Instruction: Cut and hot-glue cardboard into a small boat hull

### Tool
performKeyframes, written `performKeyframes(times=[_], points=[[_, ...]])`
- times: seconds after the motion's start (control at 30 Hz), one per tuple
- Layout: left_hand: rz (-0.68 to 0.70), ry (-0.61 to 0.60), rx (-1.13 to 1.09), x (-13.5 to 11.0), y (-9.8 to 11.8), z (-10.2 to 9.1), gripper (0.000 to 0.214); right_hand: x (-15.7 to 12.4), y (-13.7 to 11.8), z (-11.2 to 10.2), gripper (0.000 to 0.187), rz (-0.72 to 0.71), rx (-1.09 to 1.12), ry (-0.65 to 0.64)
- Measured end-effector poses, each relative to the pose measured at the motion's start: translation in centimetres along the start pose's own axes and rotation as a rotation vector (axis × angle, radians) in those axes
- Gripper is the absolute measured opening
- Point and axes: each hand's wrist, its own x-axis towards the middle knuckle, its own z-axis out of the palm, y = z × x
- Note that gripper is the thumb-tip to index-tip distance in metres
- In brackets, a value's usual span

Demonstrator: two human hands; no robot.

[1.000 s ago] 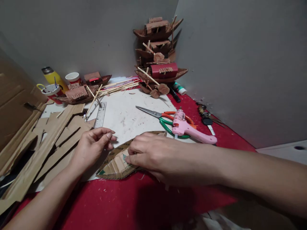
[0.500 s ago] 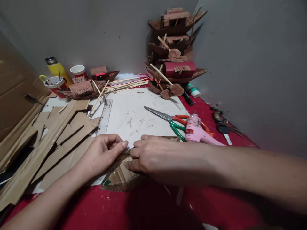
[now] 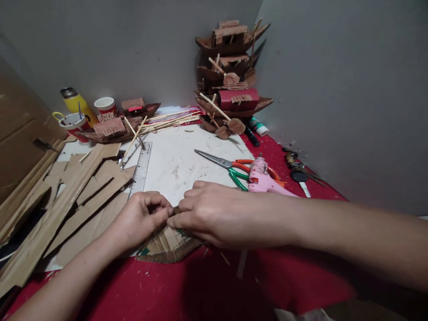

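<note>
Between my hands lies a cardboard boat hull (image 3: 167,246), a brown curved piece with a pointed near-left end, partly hidden under my fingers. My left hand (image 3: 147,218) pinches its far edge between thumb and curled fingers. From the right, my right hand (image 3: 203,211) reaches across the hull, thumb and fingertips closed on the same edge, almost touching my left fingertips. Beyond my right hand are scissors (image 3: 230,165) with orange and green handles and a pink glue gun (image 3: 259,176).
Cut cardboard strips (image 3: 83,191) and a steel ruler (image 3: 140,165) lie left. Finished model boats (image 3: 234,100) are stacked at the back right; another boat (image 3: 112,129) stands near paper cups (image 3: 75,122) and a yellow bottle (image 3: 76,102). Thin sticks (image 3: 170,122) lie behind the white board (image 3: 174,147).
My left fingertips have closed in on the hull's edge, and my right hand has shifted slightly left, so both now meet there. The view has swung a little to the right.
</note>
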Motion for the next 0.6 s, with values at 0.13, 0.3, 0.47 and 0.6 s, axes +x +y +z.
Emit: performKeyframes(times=[0.13,0.3,0.47,0.6], points=[[0.075,0.029,0.086,0.3,-0.2,-0.4,0.019,-2.3,0.7,-1.2,0.022,0.029,0.141,0.376],[0.078,0.285,0.147,0.2,0.1,-1.2,0.029,-3.7,2.2,0.2,0.029,0.185,0.042,0.448],[0.304,0.454,0.328,-2.3,2.1,-1.0,0.026,-4.4,2.7,1.0,0.022,0.269,0.011,0.455],[0.653,0.329,0.747,-3.9,2.4,2.2,0.026,-4.5,1.7,0.5,0.018,0.198,-0.010,0.297]])
